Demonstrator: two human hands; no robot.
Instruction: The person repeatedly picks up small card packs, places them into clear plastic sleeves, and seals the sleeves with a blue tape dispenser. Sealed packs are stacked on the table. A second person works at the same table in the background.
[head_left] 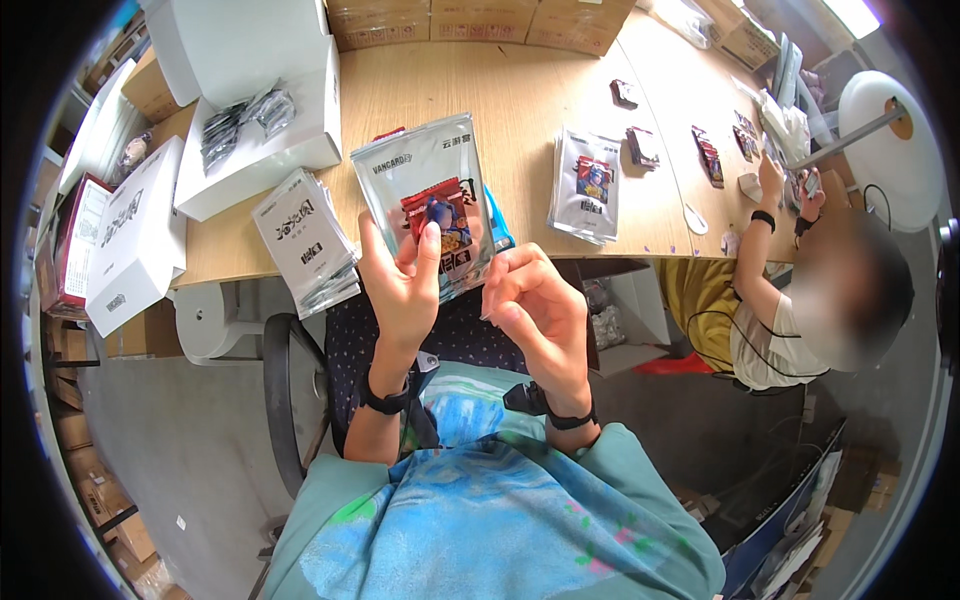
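Note:
My left hand [405,275] grips a silver foil pouch [420,155] that is raised in front of the table edge. Its thumb presses a small red card packet [450,205] against the pouch's face. Close to the pouch's lower right corner, my right hand [540,320] has its fingers curled and thumb drawn in. Whatever is between those fingertips, if anything, is too small to make out. To the left lies a stack of silver pouches [305,235], overhanging the table edge. Another silver pouch stack [588,185] with a red packet on top lies to the right.
An open white box [270,165] at the left holds dark wrapped packets [240,125]. Cardboard cartons [480,20] line the back. Small red packet piles [643,147] and a white spoon-shaped item [695,218] lie at right. A co-worker [790,310] handles items there.

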